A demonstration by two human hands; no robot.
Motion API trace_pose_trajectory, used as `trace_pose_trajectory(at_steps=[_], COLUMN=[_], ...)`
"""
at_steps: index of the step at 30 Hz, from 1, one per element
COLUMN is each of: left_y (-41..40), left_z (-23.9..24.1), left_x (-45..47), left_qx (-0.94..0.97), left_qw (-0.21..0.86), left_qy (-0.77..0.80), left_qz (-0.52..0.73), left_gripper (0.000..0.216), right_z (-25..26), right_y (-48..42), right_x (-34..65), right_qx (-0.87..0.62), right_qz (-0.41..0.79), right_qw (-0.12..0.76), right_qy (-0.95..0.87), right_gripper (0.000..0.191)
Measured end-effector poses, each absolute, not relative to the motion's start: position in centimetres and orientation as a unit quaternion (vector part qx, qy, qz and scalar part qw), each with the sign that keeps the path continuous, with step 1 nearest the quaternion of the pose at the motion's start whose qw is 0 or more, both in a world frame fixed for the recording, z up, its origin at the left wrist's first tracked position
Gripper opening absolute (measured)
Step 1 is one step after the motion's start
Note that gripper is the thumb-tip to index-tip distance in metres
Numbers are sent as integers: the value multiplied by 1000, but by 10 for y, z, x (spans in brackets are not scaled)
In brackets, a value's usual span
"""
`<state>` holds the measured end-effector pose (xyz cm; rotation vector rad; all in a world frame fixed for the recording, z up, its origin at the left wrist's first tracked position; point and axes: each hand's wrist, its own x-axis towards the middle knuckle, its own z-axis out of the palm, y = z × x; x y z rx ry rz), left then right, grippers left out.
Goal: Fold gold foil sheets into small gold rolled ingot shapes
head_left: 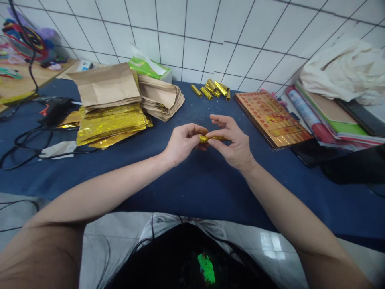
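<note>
Between my two hands, above the blue tablecloth (186, 180), is a small gold paper roll (203, 139). My left hand (184, 141) is closed on its left end, thumb and fingers pinching it. The thumb and fingers of my right hand (231, 141) pinch the right part, with the upper fingers lifted away. My fingers cover much of the roll. Beyond my hands, near the wall, lie several finished-looking gold paper rolls (212, 89) in a loose heap. To the left sit a stack of gold foil paper (112, 122) and brown-backed sheets (161, 96).
A black glue gun (57, 110) with a looped cable lies at left, near a white scrap (58, 150). A green tissue pack (149, 67) stands behind the stacks. On the right are an orange printed pack (273, 118), books (345, 116) and a cream cloth (345, 72).
</note>
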<state>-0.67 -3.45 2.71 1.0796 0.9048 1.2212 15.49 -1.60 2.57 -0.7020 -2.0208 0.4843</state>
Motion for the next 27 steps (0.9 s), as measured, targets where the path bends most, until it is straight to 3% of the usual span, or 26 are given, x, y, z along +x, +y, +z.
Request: trace_pose_trajectory(at_steps=[19, 27], left_y=[-33, -33], left_z=[22, 22], left_x=[-7, -7], left_qx=[480, 467], left_qw=[573, 585], left_qy=[385, 392], left_qz=[541, 535], left_gripper=[16, 17], right_z=[24, 24], right_y=[-14, -16], right_x=[156, 154], right_qx=[-284, -296], right_qz=[32, 38], right_qw=[431, 414], right_qy=[-856, -860], right_gripper=[12, 12])
